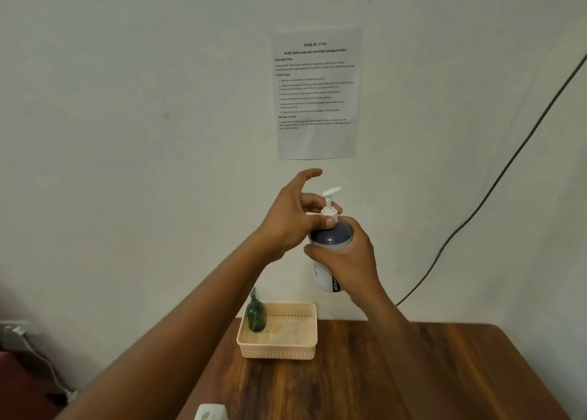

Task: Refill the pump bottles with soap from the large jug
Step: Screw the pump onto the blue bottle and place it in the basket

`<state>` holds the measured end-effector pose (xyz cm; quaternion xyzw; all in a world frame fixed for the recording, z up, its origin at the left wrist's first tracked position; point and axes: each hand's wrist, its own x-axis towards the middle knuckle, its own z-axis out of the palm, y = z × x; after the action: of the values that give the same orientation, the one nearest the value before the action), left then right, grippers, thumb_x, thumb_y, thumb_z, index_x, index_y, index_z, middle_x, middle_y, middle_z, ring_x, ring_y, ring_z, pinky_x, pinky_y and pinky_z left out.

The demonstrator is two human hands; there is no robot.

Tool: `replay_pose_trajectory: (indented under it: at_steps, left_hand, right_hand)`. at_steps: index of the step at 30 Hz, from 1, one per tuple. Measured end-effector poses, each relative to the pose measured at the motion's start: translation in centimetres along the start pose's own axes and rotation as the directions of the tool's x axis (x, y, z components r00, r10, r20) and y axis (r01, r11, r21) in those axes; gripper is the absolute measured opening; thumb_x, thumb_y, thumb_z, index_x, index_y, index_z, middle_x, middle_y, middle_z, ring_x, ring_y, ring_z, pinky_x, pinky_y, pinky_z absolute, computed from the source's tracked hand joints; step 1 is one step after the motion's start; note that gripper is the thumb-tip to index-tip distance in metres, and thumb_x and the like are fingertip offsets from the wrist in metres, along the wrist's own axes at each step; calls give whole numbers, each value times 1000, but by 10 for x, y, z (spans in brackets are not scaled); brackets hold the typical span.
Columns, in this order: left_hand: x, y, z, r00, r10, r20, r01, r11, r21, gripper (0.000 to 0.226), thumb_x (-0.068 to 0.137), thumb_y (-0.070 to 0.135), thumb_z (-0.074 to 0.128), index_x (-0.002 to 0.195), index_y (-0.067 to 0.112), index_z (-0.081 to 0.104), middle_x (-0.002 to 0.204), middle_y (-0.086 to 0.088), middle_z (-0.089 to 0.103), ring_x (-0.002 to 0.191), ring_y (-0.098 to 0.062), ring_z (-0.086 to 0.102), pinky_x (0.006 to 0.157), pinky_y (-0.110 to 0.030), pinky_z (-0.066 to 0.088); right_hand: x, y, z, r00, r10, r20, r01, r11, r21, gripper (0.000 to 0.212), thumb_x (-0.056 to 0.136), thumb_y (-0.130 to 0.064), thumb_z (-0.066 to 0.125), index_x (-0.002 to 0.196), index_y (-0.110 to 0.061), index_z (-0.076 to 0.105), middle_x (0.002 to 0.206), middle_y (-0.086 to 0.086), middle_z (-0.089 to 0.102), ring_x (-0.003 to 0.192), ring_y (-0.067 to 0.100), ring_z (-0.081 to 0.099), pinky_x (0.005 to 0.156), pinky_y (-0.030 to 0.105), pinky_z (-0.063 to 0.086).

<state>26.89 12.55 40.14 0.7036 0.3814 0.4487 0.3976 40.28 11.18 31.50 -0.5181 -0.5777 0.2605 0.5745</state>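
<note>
Above the desk (413, 372), my right hand (346, 260) wraps the upright pump bottle (330, 238); my left hand (292, 219) pinches its collar, the nearer grip for twisting.

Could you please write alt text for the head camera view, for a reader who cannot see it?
A person holds a white pump bottle up in the right hand while the left hand grips its pump collar. Below, a green bottle stands in a beige basket on a wooden table.
</note>
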Motion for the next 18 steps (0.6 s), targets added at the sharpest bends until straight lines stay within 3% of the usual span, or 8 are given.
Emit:
replay_pose_trajectory:
  at_steps: [3, 5, 7, 10, 13, 18]
  left_hand:
    - [2, 2, -7, 984, -44, 170, 60, 994, -94, 85, 94, -10, 65, 160, 25, 25, 113, -5, 79, 112, -20, 73, 97, -28, 56]
    - [1, 2, -8, 982, -39, 184, 61, 991, -118, 86, 95, -7, 66, 161, 28, 23, 118, -4, 77, 115, -20, 71, 98, -29, 56]
    - [-1, 1, -2, 998, -11, 60, 15, 998, -54, 88, 90, 9, 78, 159, 32, 29, 112, -1, 75, 109, -19, 71, 97, -32, 58]
    - [-3, -2, 12, 976, 54, -212, -34, 995, 99, 92, 73, 27, 93, 150, 31, 43, 90, -1, 67, 82, -11, 67, 84, -28, 61]
    - [-4, -4, 16, 953, 79, -291, -40, 990, 136, 97, 67, 28, 96, 150, 31, 44, 84, 1, 72, 76, -8, 70, 79, -24, 61]
    - [-3, -3, 2, 996, 19, -88, -11, 996, 90, 95, 81, 6, 85, 157, 31, 34, 99, 0, 80, 96, -12, 76, 87, -24, 56]
  right_hand:
    - [-2, 1, -2, 1000, 5, 12, -6, 999, 43, 71, 65, -43, 88, 123, -42, 46, 109, -25, 57, 97, 10, 61, 71, 15, 46]
    - [-2, 0, -2, 1000, 5, 12, -6, 999, 45, 69, 63, -45, 87, 120, -42, 48, 108, -25, 57, 96, 10, 62, 70, 16, 46]
    - [0, 0, -1, 1000, -1, 6, 1, 1000, 30, 67, 64, -45, 87, 118, -42, 49, 107, -26, 58, 96, 8, 61, 71, 15, 45]
    - [2, -1, 2, 1000, -6, 0, 6, 1000, 5, 66, 67, -45, 87, 120, -40, 47, 108, -24, 59, 97, 6, 61, 75, 11, 43]
    - [4, 0, 6, 1000, 17, 12, -17, 1000, -18, 68, 74, -45, 84, 130, -29, 48, 121, -9, 58, 106, 13, 58, 86, 17, 43]
    - [-4, 1, 1, 998, 38, 40, -40, 999, 34, 65, 68, -42, 88, 120, -38, 49, 109, -16, 60, 95, 10, 61, 72, 16, 45]
